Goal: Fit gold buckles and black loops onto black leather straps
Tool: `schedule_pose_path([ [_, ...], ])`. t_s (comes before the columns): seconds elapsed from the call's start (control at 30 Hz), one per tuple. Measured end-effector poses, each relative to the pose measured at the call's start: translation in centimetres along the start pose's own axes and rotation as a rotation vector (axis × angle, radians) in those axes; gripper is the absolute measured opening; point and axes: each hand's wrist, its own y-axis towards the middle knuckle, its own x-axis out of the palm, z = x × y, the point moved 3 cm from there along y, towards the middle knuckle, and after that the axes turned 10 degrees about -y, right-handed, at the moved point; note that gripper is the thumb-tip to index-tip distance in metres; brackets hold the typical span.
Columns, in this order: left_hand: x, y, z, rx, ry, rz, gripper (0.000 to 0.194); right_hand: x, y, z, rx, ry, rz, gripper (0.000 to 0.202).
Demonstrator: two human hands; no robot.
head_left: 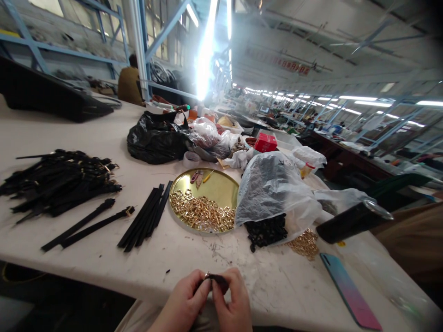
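Observation:
Close together at the table's front edge, both my hands pinch a short black strap [220, 280] with a small gold metal piece [207, 275] at its left end. My left hand [183, 299] grips the gold end between thumb and fingers. My right hand [235, 299] is closed on the strap's other side, and the rest of the strap is hidden. Ahead lies a round gold tray [226, 182] with many small gold buckles [204, 211] and a few small tools [198, 178]. Left of it are several plain black strips [147, 216] and two straps [98, 226] with fitted ends.
A heap of black straps [62, 182] lies at left. Behind the tray sits a black plastic bag [155, 138]. On the right are a clear bag [277, 184], black pieces [266, 232], gold parts [304, 243], a black cylinder [353, 221] and a phone [351, 290]. Another person [129, 83] sits beyond.

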Motion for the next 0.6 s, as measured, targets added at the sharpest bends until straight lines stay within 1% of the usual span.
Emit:
schedule_pose_path([
  [0.03,0.0,-0.1,0.2,0.019,0.052,-0.007,0.031,0.0,0.0,0.2,0.018,-0.01,-0.006,0.013],
  [0.1,-0.1,-0.4,0.7,0.044,0.148,-0.046,0.029,0.0,0.1,0.9,0.125,0.008,-0.043,0.008],
  [0.17,-0.2,-0.5,1.1,0.054,0.217,-0.085,0.027,0.2,0.2,1.5,0.217,0.048,-0.083,0.009],
  [0.2,-0.4,-0.5,1.1,0.054,0.234,-0.097,0.026,0.3,0.2,1.7,0.237,0.067,-0.095,0.01],
  [0.27,-0.7,-0.3,0.9,0.038,0.247,-0.106,0.027,0.4,0.2,1.8,0.221,0.089,-0.098,0.008],
  [0.43,-1.0,0.8,0.2,0.024,0.275,-0.129,0.03,0.3,-0.1,1.1,0.027,0.062,-0.019,0.011],
  [0.5,-0.8,1.0,0.3,0.025,0.294,-0.127,0.029,0.1,-0.1,1.2,0.001,0.036,0.013,0.009],
  [0.6,-0.2,0.8,0.9,0.034,0.305,-0.13,0.027,0.0,0.1,1.7,0.011,0.011,0.02,0.007],
])
